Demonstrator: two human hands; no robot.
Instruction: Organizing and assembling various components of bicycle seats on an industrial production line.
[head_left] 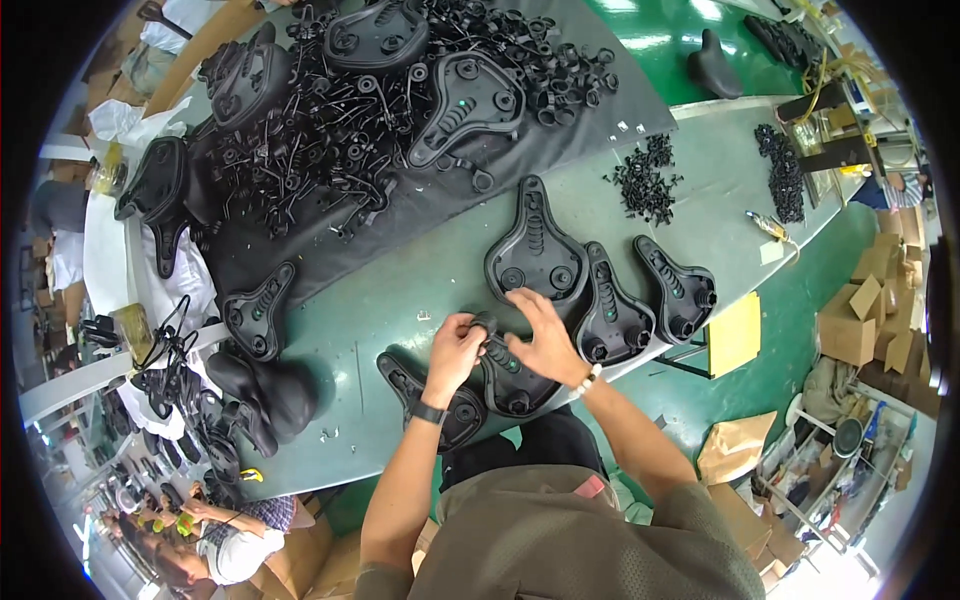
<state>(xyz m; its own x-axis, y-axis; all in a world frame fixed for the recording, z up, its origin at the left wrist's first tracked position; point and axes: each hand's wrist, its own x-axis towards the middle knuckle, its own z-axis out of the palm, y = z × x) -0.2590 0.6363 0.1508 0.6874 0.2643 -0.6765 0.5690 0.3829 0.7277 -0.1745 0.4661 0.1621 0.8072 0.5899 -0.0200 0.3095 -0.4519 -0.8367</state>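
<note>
My left hand (456,348) pinches a small round black part (484,322) over the tip of a black bicycle saddle (518,385), which lies underside up at the table's near edge. With fingers spread, my right hand (543,345) hovers just to the right of that part; its fingertips overlap the lower edge of a larger upturned saddle (535,240). Two more saddles, one nearer (615,318) and one farther right (678,290), lie beyond my right hand. Partly behind my left wrist sits another saddle (462,418).
A dark sheet (420,215) at the far left bears a heap of black clamps and brackets (320,140). Small black pieces (648,180) form a pile on the green table (370,320). Finished-looking saddles (285,395) crowd the left edge. Another person (235,540) sits at lower left.
</note>
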